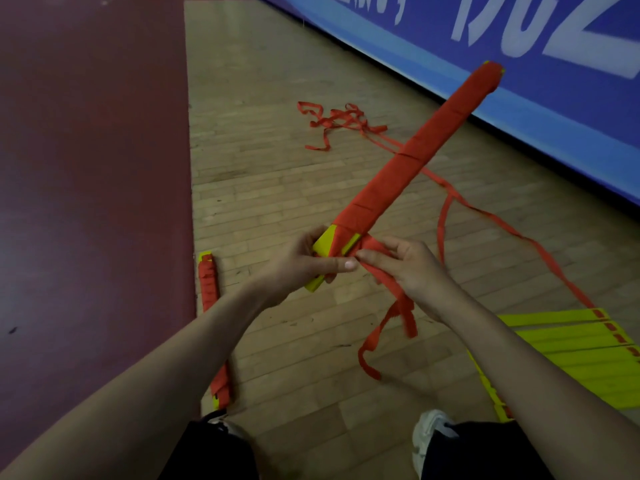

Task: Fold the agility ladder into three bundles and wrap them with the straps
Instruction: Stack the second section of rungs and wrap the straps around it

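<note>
A long bundle of yellow rungs wrapped in red strap [412,150] points up and to the right above the floor. My left hand [304,268] grips its near yellow end. My right hand [405,268] pinches the red strap [398,306] right beside that end, and the strap's loose tail hangs down toward the floor. A second wrapped bundle [213,327] lies on the floor at the left. A stack of unwrapped yellow rungs [571,355] lies at the right, under my right forearm.
Loose red strap [332,123] lies tangled on the wooden floor farther away and trails right toward the yellow rungs. A blue banner wall [519,64] runs along the right. Dark red flooring [86,168] covers the left. My knees and a white shoe [429,434] show at the bottom.
</note>
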### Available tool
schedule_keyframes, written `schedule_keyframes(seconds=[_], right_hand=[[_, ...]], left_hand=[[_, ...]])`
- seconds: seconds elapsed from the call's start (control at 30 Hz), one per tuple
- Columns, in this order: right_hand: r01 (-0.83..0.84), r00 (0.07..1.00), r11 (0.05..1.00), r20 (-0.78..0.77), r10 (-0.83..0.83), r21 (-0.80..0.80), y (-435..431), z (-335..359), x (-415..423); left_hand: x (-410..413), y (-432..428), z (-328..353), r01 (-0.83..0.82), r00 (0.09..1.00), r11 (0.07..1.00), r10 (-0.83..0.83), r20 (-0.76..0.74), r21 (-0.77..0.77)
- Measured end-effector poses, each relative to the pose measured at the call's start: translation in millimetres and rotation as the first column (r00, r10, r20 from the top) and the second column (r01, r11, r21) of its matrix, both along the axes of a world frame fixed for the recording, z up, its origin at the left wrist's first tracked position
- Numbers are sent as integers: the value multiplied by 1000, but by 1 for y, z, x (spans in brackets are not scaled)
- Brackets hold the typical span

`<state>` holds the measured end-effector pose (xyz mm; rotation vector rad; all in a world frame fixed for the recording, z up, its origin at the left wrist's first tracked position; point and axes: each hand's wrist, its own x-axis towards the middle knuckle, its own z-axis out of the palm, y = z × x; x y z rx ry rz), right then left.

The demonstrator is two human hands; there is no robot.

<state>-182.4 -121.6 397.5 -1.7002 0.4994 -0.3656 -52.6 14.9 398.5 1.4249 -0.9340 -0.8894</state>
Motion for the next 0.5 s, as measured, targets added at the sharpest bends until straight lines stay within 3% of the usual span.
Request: schedule_keyframes(seconds=[0.1,0.23,0.33,0.5], right_hand=[[62,998,998,0,-62,23,-2,-5,0],[96,994,995,-51,-97,-15,7,-5,-1],[182,979,982,-87,-186,-52,10,-8,-1],[236,967,971,-98,-234,20,7,-5,2]], left_hand=[[-2,0,-4,14,997,998,-19,71,61],[-13,-5,-13,-129,924,983,71,377,131],[-24,-10,-28,-196,734,980,120,669,39],[-41,-16,-36,-239,403,971,76,912,25]])
